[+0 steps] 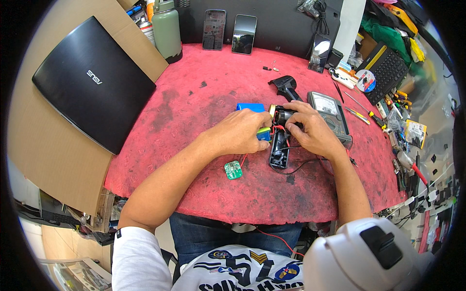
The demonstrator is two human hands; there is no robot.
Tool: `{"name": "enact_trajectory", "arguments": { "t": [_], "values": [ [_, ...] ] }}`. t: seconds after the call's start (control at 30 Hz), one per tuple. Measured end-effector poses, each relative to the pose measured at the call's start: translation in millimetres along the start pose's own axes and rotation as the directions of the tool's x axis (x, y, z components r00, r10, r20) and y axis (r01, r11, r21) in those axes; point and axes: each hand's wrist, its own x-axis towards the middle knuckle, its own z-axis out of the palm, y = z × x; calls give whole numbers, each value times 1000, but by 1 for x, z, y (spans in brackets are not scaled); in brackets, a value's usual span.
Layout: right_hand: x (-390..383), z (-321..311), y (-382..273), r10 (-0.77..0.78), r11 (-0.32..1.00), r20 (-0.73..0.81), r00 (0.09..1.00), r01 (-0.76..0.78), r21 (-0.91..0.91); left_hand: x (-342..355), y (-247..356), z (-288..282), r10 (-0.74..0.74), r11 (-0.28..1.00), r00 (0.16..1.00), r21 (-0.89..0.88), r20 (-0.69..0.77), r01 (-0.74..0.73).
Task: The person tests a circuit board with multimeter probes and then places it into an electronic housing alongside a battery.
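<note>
My left hand (242, 131) is closed on a blue battery pack (262, 136) with a yellow-green strip; its thumb and fingers pinch the pack's side. More blue (250, 106) shows behind the knuckles. My right hand (311, 127) curls over a black cylindrical part (284, 116) at the head of an opened black tool housing (279, 154). Short red wires (278, 128) run between the pack and that housing. Its handle half points toward me. A small green circuit board (233, 169) lies near my left wrist, with a red wire leading from it.
Beyond my hands lies the other black housing piece (286, 87). An analog multimeter (327, 109) is right of my right hand, its leads trailing. Phones (244, 34) and a green bottle (167, 31) stand at the back. A black laptop (92, 82) is left; screwdrivers (376, 119) lie right.
</note>
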Motion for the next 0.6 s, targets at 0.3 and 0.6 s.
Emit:
{"name": "enact_trajectory", "arguments": {
  "t": [0.3, 0.6],
  "values": [
    [-4, 1, -4, 22, 997, 48, 999, -18, -77, -1, -2, 2, 3, 999, 999, -37, -45, -5],
    [0, 0, 3, 8, 994, -31, 999, -4, 113, 1, 2, 1, 0, 999, 998, -33, -61, -2]
  ]
}}
